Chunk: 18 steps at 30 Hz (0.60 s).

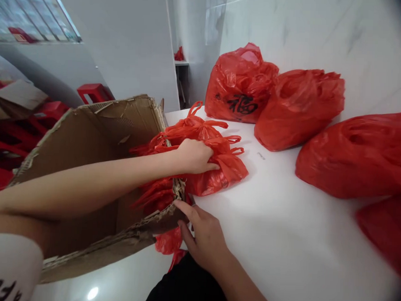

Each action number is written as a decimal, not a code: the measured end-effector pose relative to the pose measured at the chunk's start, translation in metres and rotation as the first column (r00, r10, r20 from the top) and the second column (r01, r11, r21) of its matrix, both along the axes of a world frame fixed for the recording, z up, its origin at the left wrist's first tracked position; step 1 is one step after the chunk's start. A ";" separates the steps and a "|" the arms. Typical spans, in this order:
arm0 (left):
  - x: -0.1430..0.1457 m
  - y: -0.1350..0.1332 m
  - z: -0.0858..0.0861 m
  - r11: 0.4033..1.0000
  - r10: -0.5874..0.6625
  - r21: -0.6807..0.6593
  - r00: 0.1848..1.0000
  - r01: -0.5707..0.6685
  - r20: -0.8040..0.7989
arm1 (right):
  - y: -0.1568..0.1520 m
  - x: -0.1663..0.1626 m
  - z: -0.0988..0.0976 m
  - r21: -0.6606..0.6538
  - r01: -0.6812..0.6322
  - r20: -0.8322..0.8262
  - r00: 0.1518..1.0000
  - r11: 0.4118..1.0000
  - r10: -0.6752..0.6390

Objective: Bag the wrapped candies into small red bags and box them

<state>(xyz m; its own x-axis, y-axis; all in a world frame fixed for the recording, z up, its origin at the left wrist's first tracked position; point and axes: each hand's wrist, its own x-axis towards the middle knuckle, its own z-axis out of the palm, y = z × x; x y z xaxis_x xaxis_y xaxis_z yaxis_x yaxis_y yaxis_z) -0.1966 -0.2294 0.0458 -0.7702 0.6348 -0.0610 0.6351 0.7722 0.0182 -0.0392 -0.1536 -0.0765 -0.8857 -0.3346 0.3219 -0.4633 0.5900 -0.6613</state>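
My left hand [195, 156] reaches across an open cardboard box [89, 124] and is closed on a small red plastic bag [231, 171] by the box's rim. Most of its fingers are hidden in the plastic. Several tied red bags with loop handles lie bunched there, partly on the white table [267, 223] and partly over the rim into the box. Lower down, my right hand [206, 236] grips the near corner of the worn box edge, index finger on the rim. Some red plastic [169, 241] hangs below that corner.
Large stuffed red bags stand along the wall: one with a black character [238, 88], one beside it [300, 105], and another [355, 151] to the right. Red stools [95, 93] and another carton [20, 96] are at the left.
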 end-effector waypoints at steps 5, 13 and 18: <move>0.003 -0.029 0.027 0.949 -0.148 0.310 0.947 0.055 0.284 | 0.002 0.000 0.001 -0.034 0.000 0.001 1.000 0.999 0.000; -0.003 -0.166 0.063 0.466 0.033 0.673 0.772 -0.574 0.635 | 0.002 0.000 0.000 -0.040 0.011 0.035 0.999 0.999 -0.009; -0.011 -0.226 0.010 0.629 0.211 0.305 0.535 -0.715 0.818 | 0.000 -0.001 -0.001 -0.038 0.019 0.005 1.000 0.999 -0.019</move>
<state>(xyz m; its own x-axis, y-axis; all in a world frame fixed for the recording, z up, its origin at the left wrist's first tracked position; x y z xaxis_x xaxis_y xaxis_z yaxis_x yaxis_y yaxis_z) -0.2072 -0.4553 0.0561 -0.8385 0.2823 -0.4660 -0.2207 0.6060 0.7643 -0.0399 -0.1534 -0.0774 -0.8935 -0.3049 0.3297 -0.4487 0.5731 -0.6857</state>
